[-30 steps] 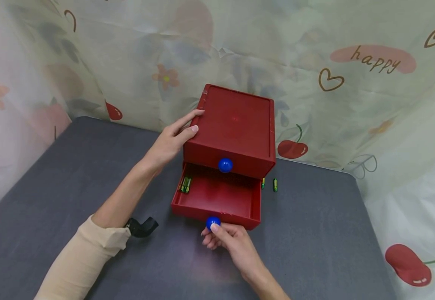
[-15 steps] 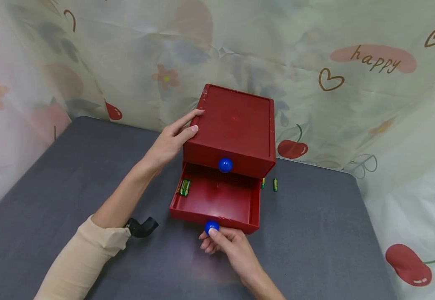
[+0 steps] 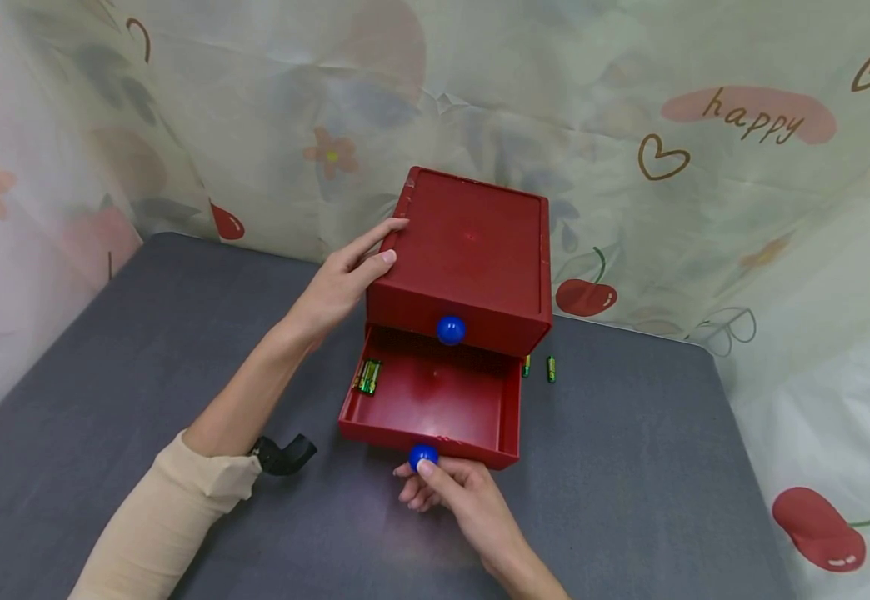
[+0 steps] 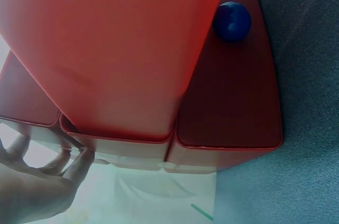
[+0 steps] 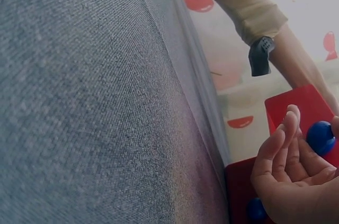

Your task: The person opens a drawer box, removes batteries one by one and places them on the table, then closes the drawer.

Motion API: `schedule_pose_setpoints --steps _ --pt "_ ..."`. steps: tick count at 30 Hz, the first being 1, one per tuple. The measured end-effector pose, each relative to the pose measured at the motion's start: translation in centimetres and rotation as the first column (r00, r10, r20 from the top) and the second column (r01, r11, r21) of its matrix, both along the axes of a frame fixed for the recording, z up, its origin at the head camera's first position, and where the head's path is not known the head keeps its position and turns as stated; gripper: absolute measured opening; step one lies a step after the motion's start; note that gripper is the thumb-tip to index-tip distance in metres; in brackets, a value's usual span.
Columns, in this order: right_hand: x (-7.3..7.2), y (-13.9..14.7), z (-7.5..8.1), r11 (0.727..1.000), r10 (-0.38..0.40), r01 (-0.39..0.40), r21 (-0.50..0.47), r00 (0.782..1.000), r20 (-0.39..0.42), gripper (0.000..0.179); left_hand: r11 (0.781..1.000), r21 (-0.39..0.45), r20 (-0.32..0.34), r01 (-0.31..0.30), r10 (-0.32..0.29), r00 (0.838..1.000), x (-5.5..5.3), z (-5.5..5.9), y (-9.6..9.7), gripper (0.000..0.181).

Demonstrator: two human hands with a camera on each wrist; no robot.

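A red drawer cabinet stands at the back of the table, its middle drawer pulled out. My right hand pinches that drawer's round blue knob, the other fingers loosely bent below it. My left hand rests against the cabinet's upper left edge, thumb and index finger lying along it. In the left wrist view, the fingers of that hand touch the cabinet's side. Several green batteries lie at the left inside the drawer, and the rest of its visible floor is bare red.
Two more batteries lie on the grey table right of the cabinet, one loose battery fully visible. The top drawer has its own blue knob; another blue knob is on the bottom drawer. A patterned curtain hangs behind.
My right hand has drawn the middle drawer slightly further toward me. The batteries in it have shifted a little with it. My left hand has stayed in place.
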State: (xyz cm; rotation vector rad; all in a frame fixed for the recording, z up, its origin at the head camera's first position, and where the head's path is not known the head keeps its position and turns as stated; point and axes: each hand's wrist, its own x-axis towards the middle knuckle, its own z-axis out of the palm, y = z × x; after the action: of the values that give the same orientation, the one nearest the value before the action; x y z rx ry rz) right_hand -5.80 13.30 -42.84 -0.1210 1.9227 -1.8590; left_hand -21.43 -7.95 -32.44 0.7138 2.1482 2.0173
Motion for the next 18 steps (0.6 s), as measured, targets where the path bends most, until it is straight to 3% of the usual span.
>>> schedule_pose_setpoints --steps 8,18 --pt "0.0 0.3 0.0 0.998 0.056 -0.056 0.011 0.998 -0.028 0.035 1.000 -0.003 -0.001 0.003 -0.003 1.000 0.0 0.0 0.0 0.048" --pt "0.8 1.0 0.3 0.975 0.142 -0.128 0.182 0.988 -0.067 0.022 1.000 -0.017 0.007 -0.005 0.005 1.000 0.0 0.1 0.0 0.048"
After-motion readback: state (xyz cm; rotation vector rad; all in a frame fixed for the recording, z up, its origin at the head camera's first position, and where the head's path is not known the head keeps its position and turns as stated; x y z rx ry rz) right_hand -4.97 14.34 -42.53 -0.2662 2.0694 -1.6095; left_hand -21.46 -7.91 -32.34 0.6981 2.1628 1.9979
